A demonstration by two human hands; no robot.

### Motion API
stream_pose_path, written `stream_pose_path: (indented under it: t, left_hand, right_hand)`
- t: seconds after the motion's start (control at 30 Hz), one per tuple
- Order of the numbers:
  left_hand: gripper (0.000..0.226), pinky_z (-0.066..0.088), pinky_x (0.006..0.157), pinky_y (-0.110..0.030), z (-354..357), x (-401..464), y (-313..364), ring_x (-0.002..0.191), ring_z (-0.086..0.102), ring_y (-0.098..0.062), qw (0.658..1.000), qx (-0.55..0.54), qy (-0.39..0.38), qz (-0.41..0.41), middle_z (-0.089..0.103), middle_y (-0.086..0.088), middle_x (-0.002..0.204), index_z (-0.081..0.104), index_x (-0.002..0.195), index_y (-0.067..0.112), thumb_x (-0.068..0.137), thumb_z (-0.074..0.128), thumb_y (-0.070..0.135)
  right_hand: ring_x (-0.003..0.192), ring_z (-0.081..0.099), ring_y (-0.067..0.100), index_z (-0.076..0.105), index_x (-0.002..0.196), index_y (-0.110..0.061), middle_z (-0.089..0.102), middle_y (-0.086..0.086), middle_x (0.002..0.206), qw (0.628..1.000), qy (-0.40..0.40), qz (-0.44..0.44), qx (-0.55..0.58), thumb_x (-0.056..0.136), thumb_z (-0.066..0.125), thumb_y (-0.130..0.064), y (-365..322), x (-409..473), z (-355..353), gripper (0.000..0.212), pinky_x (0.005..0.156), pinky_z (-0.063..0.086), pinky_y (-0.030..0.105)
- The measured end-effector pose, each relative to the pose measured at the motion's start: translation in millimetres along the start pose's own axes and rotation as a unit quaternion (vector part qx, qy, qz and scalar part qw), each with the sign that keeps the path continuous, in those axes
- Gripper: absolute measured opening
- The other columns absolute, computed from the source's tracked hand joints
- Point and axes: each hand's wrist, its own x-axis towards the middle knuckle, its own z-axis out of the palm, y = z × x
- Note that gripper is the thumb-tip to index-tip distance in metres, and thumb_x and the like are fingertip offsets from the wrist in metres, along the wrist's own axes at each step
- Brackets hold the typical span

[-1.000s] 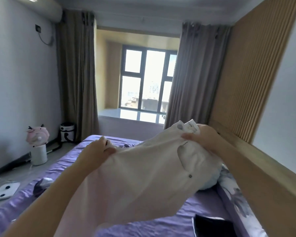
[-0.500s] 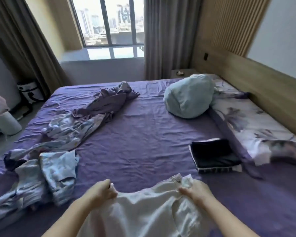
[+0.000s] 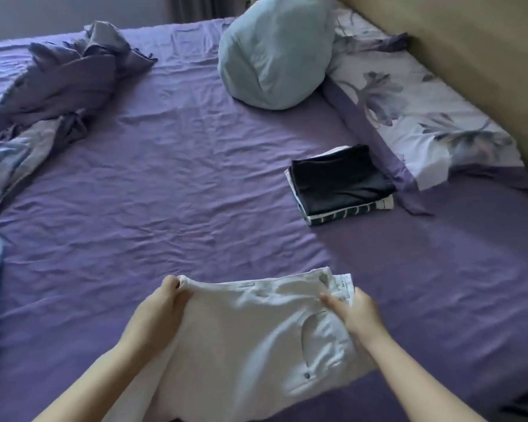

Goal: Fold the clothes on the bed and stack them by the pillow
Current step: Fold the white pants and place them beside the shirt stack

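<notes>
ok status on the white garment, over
Left hand and right hand both grip the white garment's waistband, spread on the bed. Folded stack sits by the pillow. Nothing in the way.

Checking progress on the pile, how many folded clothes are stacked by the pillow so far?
2 that show: a dark garment on top and a striped one beneath it, stacked beside the floral pillow. A white edge behind may be a third; more could be hidden between.
</notes>
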Motion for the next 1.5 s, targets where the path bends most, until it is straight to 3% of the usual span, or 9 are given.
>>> stream_pose_path:
  t: [0.27, 0.4, 0.57, 0.83, 0.97, 1.07, 1.2, 1.33, 1.5]
  left_hand:
    - [0.043, 0.035, 0.064, -0.019, 11, 28, 62, 0.064, 0.032, -0.004, 0.91, 0.145, -0.388, 0.0, 0.037, 0.013, 0.071, 0.041, 0.078, 0.016, 0.088, 0.053, 0.057]
    - [0.027, 0.031, 0.053, -0.016, 104, 86, 79, 0.06, 0.034, -0.009, 0.959, 0.145, -0.242, 0.008, 0.042, 0.007, 0.071, 0.042, 0.075, 0.021, 0.092, 0.057, 0.037]
    - [0.03, 0.04, 0.069, -0.036, 183, 106, 71, 0.076, 0.048, -0.021, 0.982, 0.151, -0.116, -0.019, 0.052, 0.004, 0.078, 0.035, 0.072, 0.024, 0.097, 0.049, 0.035]
    - [0.028, 0.039, 0.068, -0.037, 202, 101, 92, 0.078, 0.054, -0.026, 0.991, 0.136, -0.003, -0.008, 0.062, 0.002, 0.086, 0.044, 0.088, 0.017, 0.098, 0.037, 0.043]
    - [0.025, 0.037, 0.068, -0.038, 222, 117, 92, 0.084, 0.058, -0.034, 0.974, 0.216, 0.06, -0.003, 0.065, -0.005, 0.09, 0.044, 0.08, 0.016, 0.098, 0.041, 0.034]
    - [0.031, 0.03, 0.101, -0.047, 248, 96, 101, 0.112, 0.048, -0.034, 0.949, 0.258, 0.18, 0.008, 0.057, -0.017, 0.117, 0.057, 0.109, 0.013, 0.088, 0.04, 0.028]
    - [0.05, 0.016, 0.112, -0.052, 306, 32, 152, 0.134, 0.032, -0.029, 0.961, 0.224, 0.06, 0.153, 0.039, -0.011, 0.145, 0.043, 0.133, 0.018, 0.084, 0.04, 0.02]
    - [0.055, 0.015, 0.11, -0.06, 332, 11, 140, 0.143, 0.024, -0.029, 0.943, 0.287, -0.04, 0.166, 0.032, -0.007, 0.153, 0.037, 0.144, 0.028, 0.096, 0.028, 0.053]
    - [0.073, 0.018, 0.105, -0.069, 337, 33, 99, 0.142, 0.024, -0.036, 0.898, 0.353, -0.081, 0.251, 0.023, -0.01, 0.156, 0.031, 0.147, 0.024, 0.089, 0.029, 0.068]
  right_hand:
    - [0.081, 0.069, 0.004, 0.071, 0.089, -0.023, 0.074, -0.009, 0.085, 0.969, -0.241, 0.043, -0.032, 0.071, 0.074, -0.051, 31, 42, -101, 0.034, 0.076, 0.053, 0.022]
    - [0.076, 0.062, 0.006, 0.066, 0.085, -0.021, 0.069, -0.007, 0.083, 0.992, -0.086, 0.059, -0.066, 0.076, 0.073, -0.043, 61, 87, -132, 0.025, 0.064, 0.047, 0.022]
    - [0.07, 0.055, 0.005, 0.057, 0.077, -0.015, 0.063, -0.005, 0.076, 0.997, -0.017, 0.047, -0.067, 0.075, 0.073, -0.047, 92, 125, -134, 0.037, 0.051, 0.034, 0.013]
    - [0.074, 0.058, 0.033, 0.038, 0.071, -0.016, 0.062, 0.011, 0.074, 0.991, 0.06, 0.035, -0.111, 0.055, 0.04, -0.092, 119, 134, -126, 0.078, 0.063, 0.046, 0.041]
    - [0.088, 0.062, 0.038, 0.041, 0.094, -0.012, 0.066, 0.018, 0.092, 0.978, 0.069, 0.048, -0.191, 0.065, 0.041, -0.078, 118, 138, -119, 0.072, 0.064, 0.044, 0.039]
    - [0.106, 0.056, 0.04, 0.045, 0.123, -0.003, 0.059, 0.022, 0.117, 0.951, 0.173, -0.062, -0.248, 0.074, 0.062, -0.058, 119, 136, -116, 0.076, 0.08, 0.046, 0.045]
    - [0.129, 0.039, 0.034, 0.048, 0.127, -0.013, 0.048, 0.019, 0.136, 0.881, 0.207, -0.331, -0.269, 0.082, 0.062, -0.012, 99, 123, -80, 0.047, 0.102, 0.032, 0.057]
    - [0.141, 0.025, 0.026, 0.049, 0.135, -0.031, 0.036, 0.008, 0.149, 0.854, 0.044, -0.377, -0.355, 0.095, 0.034, -0.044, 117, 121, -62, 0.044, 0.107, 0.023, 0.061]
    - [0.141, 0.025, 0.027, 0.038, 0.141, -0.033, 0.031, 0.006, 0.152, 0.835, 0.02, -0.385, -0.394, 0.09, 0.04, -0.047, 138, 140, -55, 0.054, 0.108, 0.022, 0.063]
